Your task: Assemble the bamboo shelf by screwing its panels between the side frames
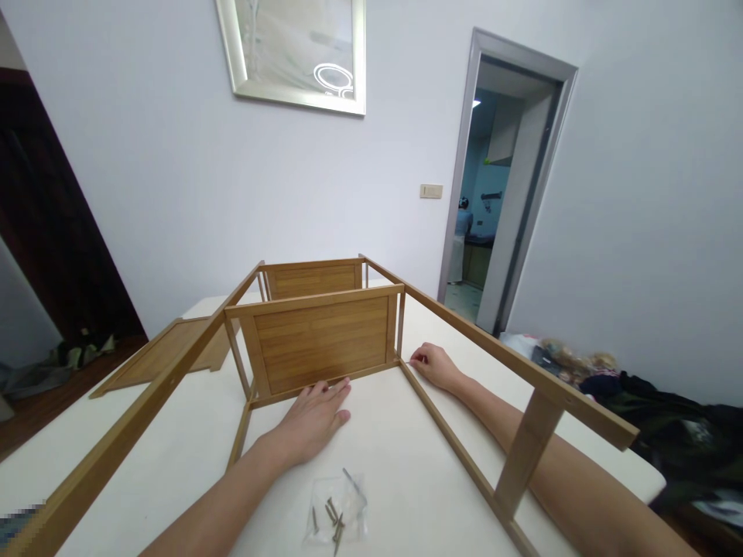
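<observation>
A wooden shelf frame lies on its side on a white table, with a wooden shelf panel standing across its middle. My left hand is inside the frame, fingers stretched out against the panel's lower edge. Outside the frame's right side, my right hand pinches by the lower rail, where the panel meets it. A thin, pale tip shows at those fingers, too small to name. Nearer to me, a clear plastic bag bears several screws and a thin metal rod, perhaps a hex key.
A loose wooden panel lies at the table's left. Dark clothes are heaped beyond its right edge. Against the far wall are a framed mirror or picture and a doorway, through which a person is seen.
</observation>
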Tool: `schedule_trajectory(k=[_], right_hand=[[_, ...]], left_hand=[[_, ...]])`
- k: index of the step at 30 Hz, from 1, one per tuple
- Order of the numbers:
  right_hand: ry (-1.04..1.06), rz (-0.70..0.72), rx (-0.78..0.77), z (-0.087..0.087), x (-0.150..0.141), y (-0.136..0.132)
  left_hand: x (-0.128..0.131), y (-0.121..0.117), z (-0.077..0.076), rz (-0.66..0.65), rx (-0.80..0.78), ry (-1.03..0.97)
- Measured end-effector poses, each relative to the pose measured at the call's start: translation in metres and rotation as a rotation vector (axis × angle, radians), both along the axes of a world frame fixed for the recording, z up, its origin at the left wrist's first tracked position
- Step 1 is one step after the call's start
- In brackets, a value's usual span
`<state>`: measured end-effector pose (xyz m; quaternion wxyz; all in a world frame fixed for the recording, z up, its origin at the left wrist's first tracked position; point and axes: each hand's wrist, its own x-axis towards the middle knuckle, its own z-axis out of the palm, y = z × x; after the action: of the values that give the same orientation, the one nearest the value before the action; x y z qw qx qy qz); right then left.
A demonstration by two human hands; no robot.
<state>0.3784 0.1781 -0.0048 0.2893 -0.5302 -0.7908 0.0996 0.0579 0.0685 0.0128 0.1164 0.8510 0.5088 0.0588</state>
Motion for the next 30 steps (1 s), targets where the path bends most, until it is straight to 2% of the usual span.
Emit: schedule_trajectory(k=[13,23,30], right_hand=[[-0.058,0.066,0.009,-0.002,-0.007,0.006],[-0.034,0.093,0.0,-0.001,-0.008,0.007],[-0.04,0.094,0.023,-0.004,-0.015,0.006]], left_hand=[[0.0,0.002,-0.005,-0.005,0.052,-0.031],[0.003,0.0,0.003,0.053,0.222,-0.031],[0.004,0.002,0.002,0.066,0.228,-0.021]])
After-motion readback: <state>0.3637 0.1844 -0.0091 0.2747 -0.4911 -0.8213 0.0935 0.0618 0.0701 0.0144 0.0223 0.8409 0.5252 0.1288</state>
